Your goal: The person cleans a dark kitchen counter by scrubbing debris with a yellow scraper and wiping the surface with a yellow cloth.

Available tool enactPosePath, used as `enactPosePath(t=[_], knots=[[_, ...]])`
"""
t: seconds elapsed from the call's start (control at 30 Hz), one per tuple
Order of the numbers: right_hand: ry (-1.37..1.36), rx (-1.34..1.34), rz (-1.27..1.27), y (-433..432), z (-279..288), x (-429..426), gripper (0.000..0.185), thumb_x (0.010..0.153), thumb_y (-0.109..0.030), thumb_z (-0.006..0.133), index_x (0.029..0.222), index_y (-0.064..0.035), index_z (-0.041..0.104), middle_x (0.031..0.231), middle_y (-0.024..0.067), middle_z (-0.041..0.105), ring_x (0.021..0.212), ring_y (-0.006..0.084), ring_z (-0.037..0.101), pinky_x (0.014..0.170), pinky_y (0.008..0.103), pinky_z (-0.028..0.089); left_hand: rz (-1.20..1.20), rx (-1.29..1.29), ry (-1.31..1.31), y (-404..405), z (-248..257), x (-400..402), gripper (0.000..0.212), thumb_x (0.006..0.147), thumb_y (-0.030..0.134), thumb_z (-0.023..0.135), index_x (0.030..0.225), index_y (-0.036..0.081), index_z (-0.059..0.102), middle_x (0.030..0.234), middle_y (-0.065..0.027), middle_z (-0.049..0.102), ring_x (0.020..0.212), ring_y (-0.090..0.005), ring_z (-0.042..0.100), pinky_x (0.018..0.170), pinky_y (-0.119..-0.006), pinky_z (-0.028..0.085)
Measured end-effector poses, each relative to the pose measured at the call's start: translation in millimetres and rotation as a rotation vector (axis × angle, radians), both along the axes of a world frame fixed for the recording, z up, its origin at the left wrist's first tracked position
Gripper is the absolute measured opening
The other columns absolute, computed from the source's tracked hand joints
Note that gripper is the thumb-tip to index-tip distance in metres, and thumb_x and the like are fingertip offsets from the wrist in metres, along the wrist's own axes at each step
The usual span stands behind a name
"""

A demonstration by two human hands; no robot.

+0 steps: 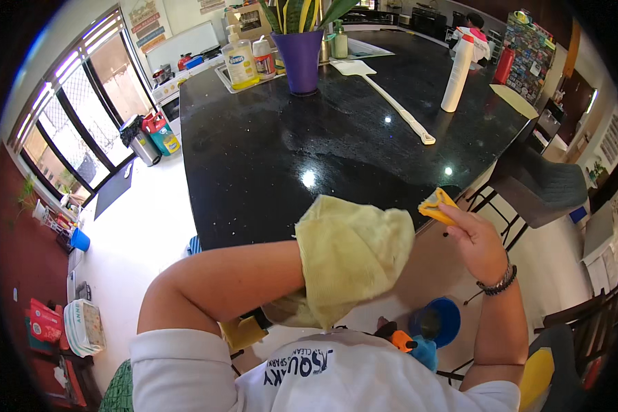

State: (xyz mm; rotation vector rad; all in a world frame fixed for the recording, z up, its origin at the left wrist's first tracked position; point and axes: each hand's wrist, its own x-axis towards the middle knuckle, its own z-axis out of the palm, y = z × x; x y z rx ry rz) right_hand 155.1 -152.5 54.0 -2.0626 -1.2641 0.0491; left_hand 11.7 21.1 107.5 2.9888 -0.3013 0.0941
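Note:
A pale yellow cloth (353, 252) wraps around my left hand, held in front of my chest at the counter's near edge. My left forearm (252, 275) runs into it from the left, and its folds hide the fingers. To the right, my right hand (481, 244) pinches a small folded orange-yellow pad (436, 207), perhaps a sponge, by the counter's right corner. Beyond both hands spreads the glossy black countertop (257, 154), with pale specks and smeared patches. A white fly swatter (396, 105) lies across it, and a white bottle with a red cap (457, 77) stands upright.
Farther back are a purple plant pot (299, 62) and a yellow soap bottle (239, 64). A grey bar stool (538, 180) stands at the right. Below my right arm, a blue bucket (445, 324) sits on the floor. Another person (474, 46) is at the far end.

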Motion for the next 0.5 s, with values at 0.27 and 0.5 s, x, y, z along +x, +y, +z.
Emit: enactPosePath(t=[0.27, 0.5], knots=[[0.199, 0.112, -0.132, -45.0, -21.4, -46.4, 0.039, 0.077, 0.000, 0.055, 0.115, -0.0101, 0.054, 0.081, 0.0099, 0.056, 0.069, 0.0192, 0.053, 0.064, 0.0264, 0.042, -0.009, 0.036, -0.135, 60.9, -40.4, -17.7, 0.022, 0.068, 0.012, 0.050, 0.087, 0.003, 0.051, 0.079, -0.0142, 0.054, 0.070, -0.0308, 0.057, 0.057, -0.038, 0.046], [0.216, 0.048, -0.148, -54.7, -24.3, -78.4, 0.046, 0.077, -0.003, 0.056, 0.121, -0.0099, 0.047, 0.101, 0.0139, 0.058, 0.087, 0.0262, 0.057, 0.076, 0.0300, 0.045, 0.422, 0.381, -0.085, 139.4, -40.8, -75.4, 0.033, 0.062, 0.012, 0.053, 0.094, 0.004, 0.054, 0.093, -0.0205, 0.052, 0.084, -0.0366, 0.055, 0.070, -0.040, 0.046]])
